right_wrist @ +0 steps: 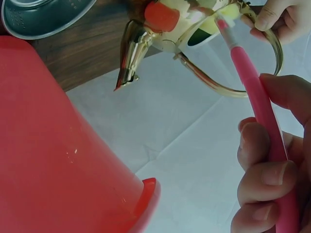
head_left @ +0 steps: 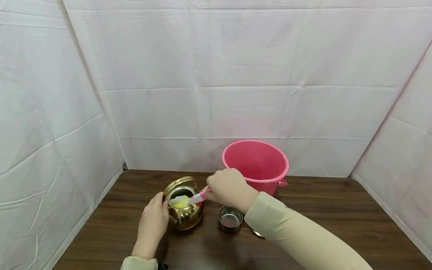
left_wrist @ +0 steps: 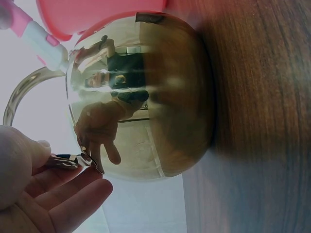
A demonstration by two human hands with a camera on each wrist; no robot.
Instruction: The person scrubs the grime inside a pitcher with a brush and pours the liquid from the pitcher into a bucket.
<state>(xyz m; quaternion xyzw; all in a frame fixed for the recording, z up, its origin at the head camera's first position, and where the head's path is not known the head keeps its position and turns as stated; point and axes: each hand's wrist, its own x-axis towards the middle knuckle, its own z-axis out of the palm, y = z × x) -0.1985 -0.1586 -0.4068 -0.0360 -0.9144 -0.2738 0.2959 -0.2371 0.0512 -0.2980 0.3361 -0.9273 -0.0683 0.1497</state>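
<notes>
A shiny gold teapot (head_left: 185, 220) stands lidless on the table, its arched handle (head_left: 179, 181) raised. My left hand (head_left: 153, 217) pinches the foot of that handle between thumb and fingers, as the left wrist view shows at the handle's metal joint (left_wrist: 68, 161). In my right hand (head_left: 231, 189) is a cleaning brush (right_wrist: 257, 97) with a pink and white handle, the fingers wrapped round its pink grip. The brush's yellow and white head (head_left: 180, 201) lies at the teapot's mouth, overlapping the rim. In the right wrist view, the teapot's spout (right_wrist: 132, 53) points away from my left hand.
A pink bucket (head_left: 254, 159) stands behind my right hand. Right of the teapot sits a round metal strainer (head_left: 230, 219) with a perforated bottom. A flat shiny piece (head_left: 255, 233) lies partly hidden beneath my right forearm. White cloth (head_left: 246, 71) hangs behind the dark wooden table (head_left: 324, 210).
</notes>
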